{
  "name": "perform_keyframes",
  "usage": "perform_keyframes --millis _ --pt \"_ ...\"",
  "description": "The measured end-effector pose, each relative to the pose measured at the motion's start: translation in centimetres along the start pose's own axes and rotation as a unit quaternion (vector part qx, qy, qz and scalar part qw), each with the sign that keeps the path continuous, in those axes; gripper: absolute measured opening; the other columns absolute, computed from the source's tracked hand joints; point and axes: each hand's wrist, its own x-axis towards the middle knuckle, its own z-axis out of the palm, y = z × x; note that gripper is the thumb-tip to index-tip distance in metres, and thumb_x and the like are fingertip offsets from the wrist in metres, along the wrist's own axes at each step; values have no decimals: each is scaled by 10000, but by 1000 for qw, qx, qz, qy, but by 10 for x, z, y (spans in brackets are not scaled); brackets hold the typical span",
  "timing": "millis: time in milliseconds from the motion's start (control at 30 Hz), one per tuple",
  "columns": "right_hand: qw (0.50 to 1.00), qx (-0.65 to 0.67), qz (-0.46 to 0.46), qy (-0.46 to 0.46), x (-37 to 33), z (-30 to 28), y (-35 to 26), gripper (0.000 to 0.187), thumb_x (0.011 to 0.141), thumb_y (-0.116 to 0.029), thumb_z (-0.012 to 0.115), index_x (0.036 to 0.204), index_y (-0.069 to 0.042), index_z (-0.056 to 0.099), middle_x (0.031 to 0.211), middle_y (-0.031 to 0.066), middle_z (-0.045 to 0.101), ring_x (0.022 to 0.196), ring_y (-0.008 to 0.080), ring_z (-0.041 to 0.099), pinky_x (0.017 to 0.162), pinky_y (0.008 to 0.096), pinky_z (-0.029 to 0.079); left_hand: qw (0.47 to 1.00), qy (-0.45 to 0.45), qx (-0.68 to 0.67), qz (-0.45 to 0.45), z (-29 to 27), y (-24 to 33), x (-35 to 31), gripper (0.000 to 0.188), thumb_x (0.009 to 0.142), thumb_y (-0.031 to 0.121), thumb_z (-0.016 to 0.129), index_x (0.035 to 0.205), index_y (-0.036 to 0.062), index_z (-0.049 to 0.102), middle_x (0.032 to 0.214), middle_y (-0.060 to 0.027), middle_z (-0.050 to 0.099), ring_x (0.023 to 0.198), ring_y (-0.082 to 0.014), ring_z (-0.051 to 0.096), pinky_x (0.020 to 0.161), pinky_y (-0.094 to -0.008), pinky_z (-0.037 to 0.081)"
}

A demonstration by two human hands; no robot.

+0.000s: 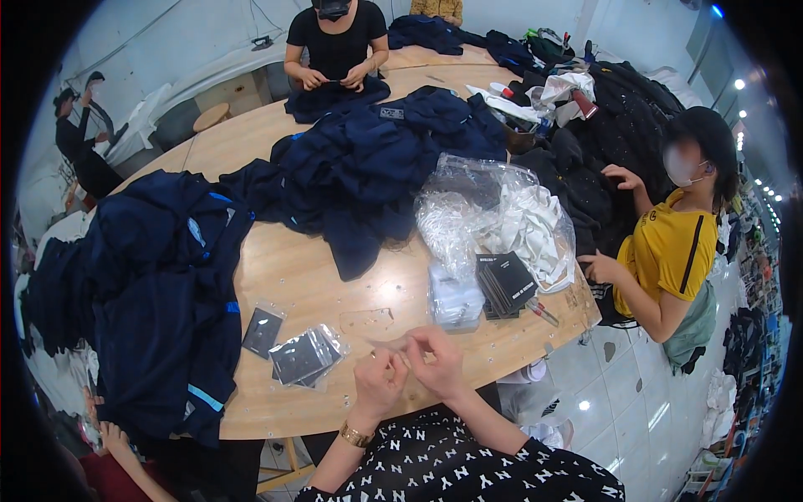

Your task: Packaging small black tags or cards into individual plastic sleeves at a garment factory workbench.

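Close together at the table's near edge, my left hand (381,381) and my right hand (435,361) are both closed in a pinch. Between their fingertips shows a thin see-through piece, apparently a small clear plastic bag (386,344); its far end blurs into the tabletop. Left of my hands lie several clear bags with black cards (306,355) inside, overlapping. Another bagged black card (263,330) rests just beyond them. To the right, a stack of black cards (507,283) leans beside a bundle of clear plastic bags (454,297).
Navy garments (167,293) cover the table's left side, with a larger navy heap (368,163) across the middle. A big clear bag (493,209) holds white material. A pen-like tool (542,311) lies near the right edge. A co-worker in yellow (669,251) stands right; another in black (338,50) works opposite.
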Motion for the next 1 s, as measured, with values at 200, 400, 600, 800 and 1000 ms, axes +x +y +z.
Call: perform_keyframes --millis 200,400,600,800,1000 --pt "991 -73 -31 -110 10 -9 0 176 775 -48 558 942 4 530 811 163 584 703 277 590 580 324 470 995 -48 86 -1 -8 9 9 135 706 96 583 635 42 481 544 -113 517 508 -278 531 467 -361 409" --pt "945 -231 24 -230 4 -8 27 300 756 0 475 1055 -15 489 784 223 584 727 371 585 615 438 459 963 -126 237 14 -16 11 8 177 704 144 600 613 45 485 511 -129 514 496 -277 538 454 -370 409" --pt "972 -128 94 -174 20 -9 19 272 776 14 451 1036 -19 527 728 203 592 611 335 598 546 417 472 972 -149 173 -57 -21 11 14 171 773 176 566 679 35 546 552 -139 552 529 -263 564 480 -348 428" --pt "951 168 228 -123 19 -8 10 221 882 -100 437 1069 -18 521 656 40 585 450 69 517 391 191 393 899 -179 -267 -297 -1 -26 -12 287 863 258 515 956 1 604 848 -137 627 785 -214 606 688 -283 469" --pt "863 297 348 -215 14 -10 17 201 872 -101 463 1055 -33 513 658 49 578 408 86 504 370 195 393 755 -26 -528 -388 -2 -12 8 255 845 170 565 994 -34 591 962 -79 606 858 -132 565 730 -258 463"
